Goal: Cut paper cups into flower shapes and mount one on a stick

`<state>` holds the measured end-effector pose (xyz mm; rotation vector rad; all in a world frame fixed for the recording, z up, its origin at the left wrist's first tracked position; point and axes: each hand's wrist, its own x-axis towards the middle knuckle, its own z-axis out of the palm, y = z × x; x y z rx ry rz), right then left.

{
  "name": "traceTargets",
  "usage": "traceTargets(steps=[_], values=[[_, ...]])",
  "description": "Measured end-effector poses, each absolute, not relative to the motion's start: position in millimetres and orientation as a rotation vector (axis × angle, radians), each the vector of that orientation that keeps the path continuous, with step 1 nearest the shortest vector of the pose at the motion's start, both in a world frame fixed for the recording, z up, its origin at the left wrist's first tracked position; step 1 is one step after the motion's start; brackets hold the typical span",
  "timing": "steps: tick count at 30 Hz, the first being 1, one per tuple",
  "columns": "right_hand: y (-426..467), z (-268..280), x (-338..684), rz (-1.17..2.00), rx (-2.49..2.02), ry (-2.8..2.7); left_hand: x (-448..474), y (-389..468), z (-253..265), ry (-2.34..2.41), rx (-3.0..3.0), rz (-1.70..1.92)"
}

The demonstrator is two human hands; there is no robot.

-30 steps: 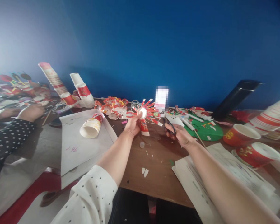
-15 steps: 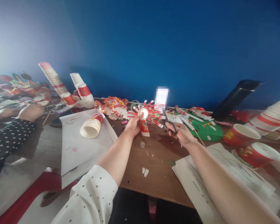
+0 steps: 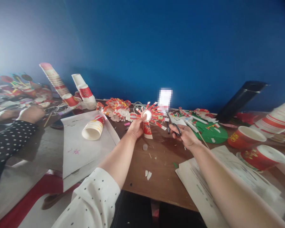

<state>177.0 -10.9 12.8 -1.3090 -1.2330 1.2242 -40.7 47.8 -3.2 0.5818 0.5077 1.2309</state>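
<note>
My left hand (image 3: 136,127) grips a red paper cup (image 3: 147,128) whose wall is cut into strips that fan out around its round white base. One wider uncut piece hangs toward me. To its right, my right hand (image 3: 184,134) is closed on a pair of dark-handled scissors (image 3: 176,129). Their blades point up and away from me, just right of the cup's strips and apart from them. Small white paper scraps (image 3: 148,174) lie on the brown table (image 3: 142,186) below the hands.
Left, white paper sheets (image 3: 72,136) carry a cup stack on its side (image 3: 92,130). A co-worker's hand (image 3: 32,114) is beyond. Cut red paper flowers (image 3: 116,109) lie at the back. Right are a green disc (image 3: 216,134), papers (image 3: 228,177), red cups (image 3: 246,136) and a leaning black bottle (image 3: 239,99).
Hardly anything differs. The view has shifted very slightly; both hands keep their hold on the cup and the scissors in about the same place.
</note>
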Motion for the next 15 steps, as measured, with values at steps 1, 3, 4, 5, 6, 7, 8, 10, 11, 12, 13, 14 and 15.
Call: traceTargets(steps=[1,3,4,5,6,7,8,10,11,12,13,14,15], values=[[-11.0,12.8,177.1,1.224,-1.311,-1.233,-40.9,47.9,-3.5,0.507,0.585,1.231],[-11.0,12.8,177.2,1.228,-1.311,-1.238,-41.1,48.0,-4.0,0.51,0.588,1.231],[-11.0,12.8,177.3,1.23,-1.312,-1.238,-41.1,48.1,-4.2,0.511,0.589,1.231],[-11.0,12.9,177.3,1.232,-1.313,-1.237,-41.1,48.0,-4.1,0.512,0.591,1.232],[-11.0,12.9,177.3,1.233,-1.314,-1.235,-41.0,47.8,-3.8,0.512,0.592,1.232],[-11.0,12.9,177.2,1.232,-1.314,-1.234,-40.9,47.6,-3.5,0.511,0.594,1.232],[-11.0,13.0,177.1,1.23,-1.314,-1.231,-40.9,47.2,-3.0,0.51,0.595,1.233],[-10.9,12.9,176.8,1.223,-1.314,-1.229,-40.7,46.7,-2.2,0.508,0.6,1.228],[-10.9,12.8,176.7,1.22,-1.315,-1.227,-40.7,46.5,-1.9,0.51,0.601,1.228],[-10.7,12.6,176.6,1.218,-1.318,-1.224,-40.7,46.5,-1.9,0.514,0.601,1.228],[-10.6,12.4,176.5,1.215,-1.323,-1.219,-40.8,46.5,-1.9,0.521,0.598,1.23],[-10.4,12.2,176.3,1.212,-1.328,-1.215,-40.8,46.6,-2.1,0.527,0.594,1.232],[-10.2,12.0,176.1,1.206,-1.333,-1.212,-40.9,46.8,-2.3,0.534,0.59,1.235]])
